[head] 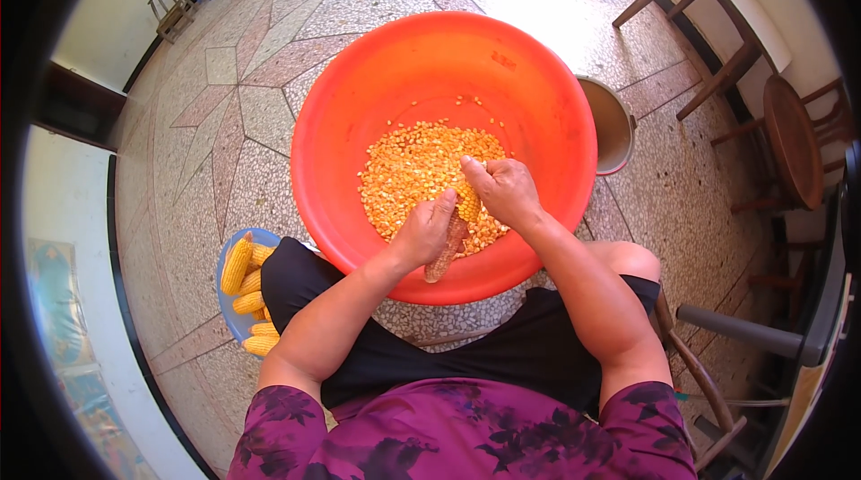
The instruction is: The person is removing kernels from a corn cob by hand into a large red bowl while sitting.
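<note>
Both my hands grip one partly shelled corn cob over a large red plastic basin (551, 143). My left hand (425, 224) holds the cob around its lower middle, where a bare, reddish-brown stretch of the cob (440, 265) sticks out below. At the upper end, rows of yellow kernels (467, 201) are still attached. My right hand (504, 187) is closed about that end, its thumb pointing up and left. Loose corn kernels (417, 164) lie in a broad layer on the basin's bottom. The palm sides of both hands are hidden.
A blue basin (232, 318) with several whole corn cobs (237, 265) stands by my left knee. Right of the red basin is a bucket (609, 123). A wooden table (733, 9) and a chair (794, 143) stand at the right. Small stools are at the far left.
</note>
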The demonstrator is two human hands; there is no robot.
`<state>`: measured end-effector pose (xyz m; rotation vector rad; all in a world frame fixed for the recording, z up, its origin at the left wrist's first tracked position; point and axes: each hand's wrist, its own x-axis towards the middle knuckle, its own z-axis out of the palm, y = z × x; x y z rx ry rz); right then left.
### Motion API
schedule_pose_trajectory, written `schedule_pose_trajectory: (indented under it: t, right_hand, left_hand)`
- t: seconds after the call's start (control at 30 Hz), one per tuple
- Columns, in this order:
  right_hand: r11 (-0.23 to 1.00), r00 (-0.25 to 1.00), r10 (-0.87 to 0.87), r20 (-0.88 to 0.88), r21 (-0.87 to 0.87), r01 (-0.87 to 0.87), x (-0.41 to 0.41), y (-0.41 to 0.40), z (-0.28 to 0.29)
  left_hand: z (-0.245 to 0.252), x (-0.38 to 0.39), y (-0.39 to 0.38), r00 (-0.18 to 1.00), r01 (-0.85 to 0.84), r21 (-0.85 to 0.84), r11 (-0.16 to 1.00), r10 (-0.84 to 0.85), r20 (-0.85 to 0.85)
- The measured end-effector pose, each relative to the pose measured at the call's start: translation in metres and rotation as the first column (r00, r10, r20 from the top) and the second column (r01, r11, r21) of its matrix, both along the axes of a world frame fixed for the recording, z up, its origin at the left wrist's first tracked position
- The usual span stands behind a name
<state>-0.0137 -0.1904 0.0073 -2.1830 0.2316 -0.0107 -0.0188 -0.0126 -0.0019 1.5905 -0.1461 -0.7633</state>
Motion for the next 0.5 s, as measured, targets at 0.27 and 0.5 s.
schedule_pose_trajectory:
  t: [0.27, 0.5]
  right_hand:
    - [0.997, 0.997, -0.035, -0.063, 0.060, 0.039, 0.003, -0.003, -0.004]
    - [0.999, 0.999, -0.026, -0.044, -0.025, 0.025, 0.002, -0.002, -0.003]
  left_hand:
    - [-0.012, 0.004, 0.002, 0.970, -0.118, -0.099, 0.988, 0.094, -0.222]
    - [0.000, 0.004, 0.001, 0.995, 0.081, -0.038, 0.996, -0.083, -0.057]
